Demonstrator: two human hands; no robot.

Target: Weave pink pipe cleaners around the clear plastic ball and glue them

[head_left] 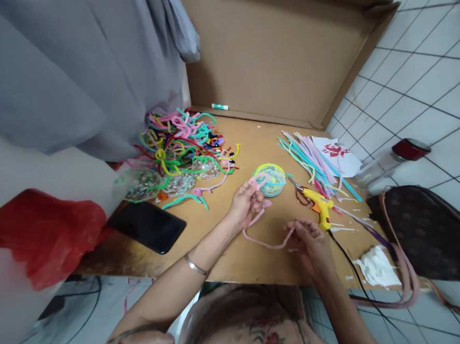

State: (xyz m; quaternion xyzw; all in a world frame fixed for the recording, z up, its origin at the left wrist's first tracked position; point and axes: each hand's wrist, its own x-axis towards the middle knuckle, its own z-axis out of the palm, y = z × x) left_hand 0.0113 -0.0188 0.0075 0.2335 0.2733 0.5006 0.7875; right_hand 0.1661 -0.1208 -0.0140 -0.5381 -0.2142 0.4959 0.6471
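My left hand (246, 202) pinches one end of a pink pipe cleaner (264, 241) close to a small round ball (271, 179) wrapped in yellow and teal pipe cleaners. My right hand (311, 242) grips the other end of the same pink pipe cleaner, so it sags in a curve between both hands above the cardboard sheet (254, 253). A silver bangle sits on my left wrist.
A tangled heap of coloured pipe cleaners (181, 144) lies at the left, a straight bundle (311, 162) at the right. Nearby are a yellow glue gun (321, 208), scissors (299, 191), a black phone (147, 226), a brown bag (428, 232), a jar (393, 159) and a glue stick (220, 106).
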